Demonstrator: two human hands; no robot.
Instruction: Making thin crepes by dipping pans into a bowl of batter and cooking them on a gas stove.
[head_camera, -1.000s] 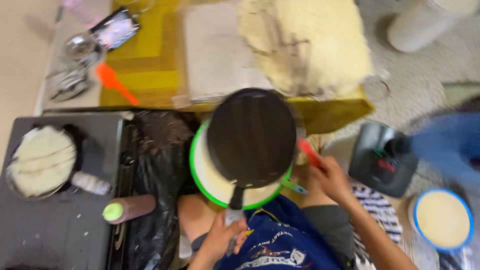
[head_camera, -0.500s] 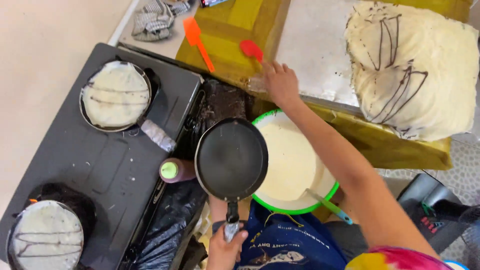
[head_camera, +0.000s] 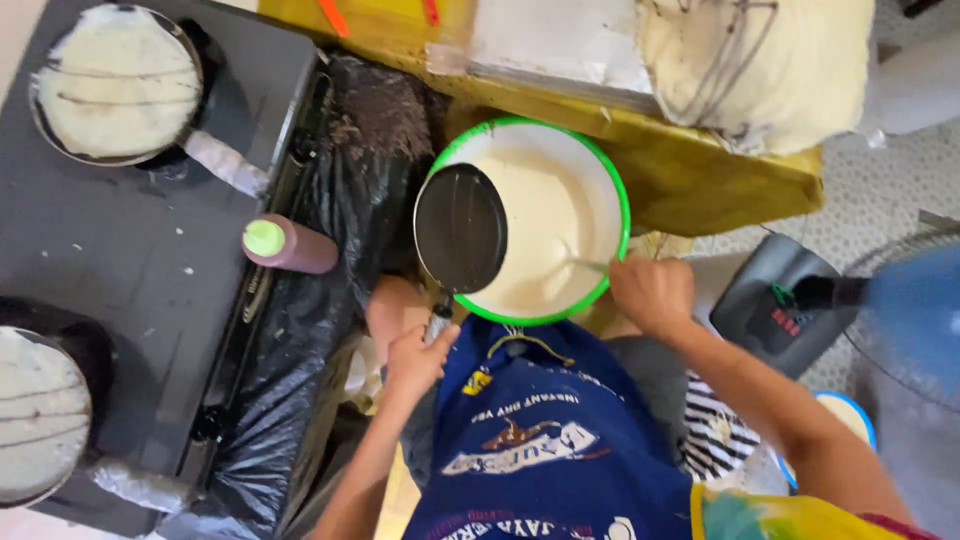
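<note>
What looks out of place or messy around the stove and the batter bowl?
The stove top is speckled with pale batter drips, and dark crumbs lie on the black plastic sheet beside it. The left hand holds the empty pan tilted over the bowl. Nothing looks broken.

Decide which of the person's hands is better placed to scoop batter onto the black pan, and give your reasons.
Probably the right hand: it already grips the ladle handle dipping into the pale batter in the green-rimmed round bowl. The left hand is occupied, holding the round black frying pan by its handle, tilted over the bowl.
</note>
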